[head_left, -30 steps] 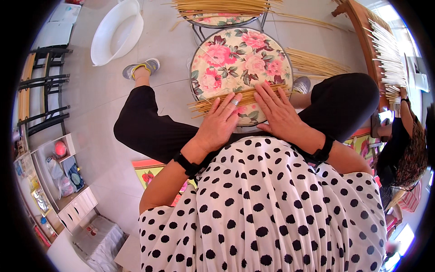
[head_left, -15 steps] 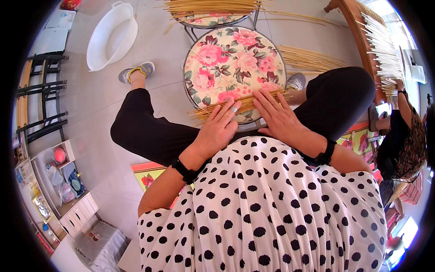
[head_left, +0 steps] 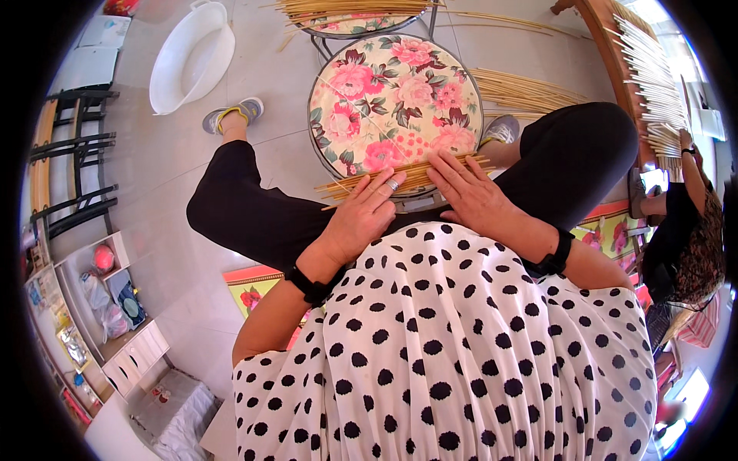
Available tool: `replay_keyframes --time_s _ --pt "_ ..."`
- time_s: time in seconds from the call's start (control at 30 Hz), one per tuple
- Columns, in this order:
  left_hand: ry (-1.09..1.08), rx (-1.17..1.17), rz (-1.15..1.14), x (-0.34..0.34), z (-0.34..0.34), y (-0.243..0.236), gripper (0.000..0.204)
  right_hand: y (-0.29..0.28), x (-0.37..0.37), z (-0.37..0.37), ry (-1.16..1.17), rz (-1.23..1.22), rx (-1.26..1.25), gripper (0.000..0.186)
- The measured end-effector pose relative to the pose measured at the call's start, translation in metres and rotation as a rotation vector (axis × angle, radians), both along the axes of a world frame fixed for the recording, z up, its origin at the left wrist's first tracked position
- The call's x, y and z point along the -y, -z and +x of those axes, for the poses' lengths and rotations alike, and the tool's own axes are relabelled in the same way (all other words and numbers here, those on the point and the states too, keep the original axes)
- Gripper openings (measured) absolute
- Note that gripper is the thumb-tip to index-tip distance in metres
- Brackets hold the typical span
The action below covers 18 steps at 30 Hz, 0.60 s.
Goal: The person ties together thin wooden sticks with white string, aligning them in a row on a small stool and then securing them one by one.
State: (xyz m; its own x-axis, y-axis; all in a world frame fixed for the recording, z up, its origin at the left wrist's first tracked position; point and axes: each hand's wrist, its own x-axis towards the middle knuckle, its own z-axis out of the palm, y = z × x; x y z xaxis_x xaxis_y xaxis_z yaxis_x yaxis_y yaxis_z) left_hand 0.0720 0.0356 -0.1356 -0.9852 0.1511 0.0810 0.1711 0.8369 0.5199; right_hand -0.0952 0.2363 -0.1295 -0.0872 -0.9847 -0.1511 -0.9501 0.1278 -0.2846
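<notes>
A bundle of thin tan sticks lies crosswise near the front edge of a round floral-topped stool. My left hand, a ring on one finger, rests palm down on the left part of the bundle. Farther right, my right hand presses on the same sticks, fingers stretched out. Neither hand is wrapped round anything. Stick ends poke out past both hands, and the middle of the bundle shows between them. A thin pale strand crosses the stool top.
Beyond stands a second floral stool with more sticks. Others lie to its right. A white tub is on the floor at far left. At right, another person reaches to a wooden table with rows of white sticks.
The stool has shifted slightly up in the picture. My hands and the sticks now sit a little closer to its near edge. The other person's arm has moved slightly.
</notes>
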Motion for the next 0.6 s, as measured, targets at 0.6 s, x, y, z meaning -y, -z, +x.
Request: replay_keyframes --time_s 0.6 --pt "0.006 0.031 -0.040 -0.003 0.000 -0.002 0.015 0.005 -0.019 0.010 -0.020 -0.043 -0.090 0.059"
